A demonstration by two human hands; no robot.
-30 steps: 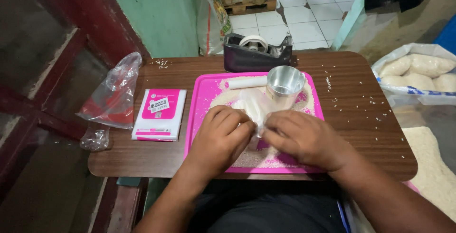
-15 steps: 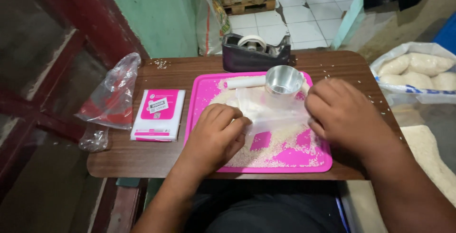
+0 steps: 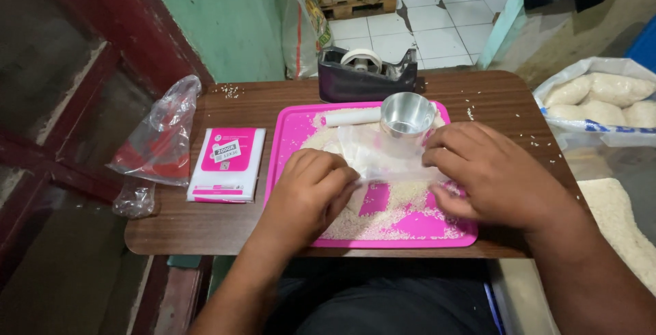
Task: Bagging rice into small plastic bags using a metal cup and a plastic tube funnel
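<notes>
A pink tray point(image 3: 295, 124) lies on the small brown table point(image 3: 225, 222), strewn with loose white rice point(image 3: 396, 202). Over the rice lies a clear plastic bag point(image 3: 379, 157), flat and see-through. My left hand point(image 3: 311, 195) pinches the bag's left edge with curled fingers. My right hand point(image 3: 488, 171) presses on its right edge, fingers bent over the plastic. Just beyond the bag stands a shiny metal cup point(image 3: 407, 113) with a white handle point(image 3: 352, 117) pointing left.
A pink-and-white packet point(image 3: 227, 164) lies left of the tray, beside crumpled clear bags point(image 3: 158, 140). A dark tape dispenser point(image 3: 365, 75) sits at the table's far edge. Sacks of rice point(image 3: 601, 96) stand to the right, another sack point(image 3: 304, 24) on the tiled floor behind.
Both hands were bunched together over the bag a second ago. My right hand has moved right, spreading the bag flat across the rice. The left hand stayed near the bag's left edge.
</notes>
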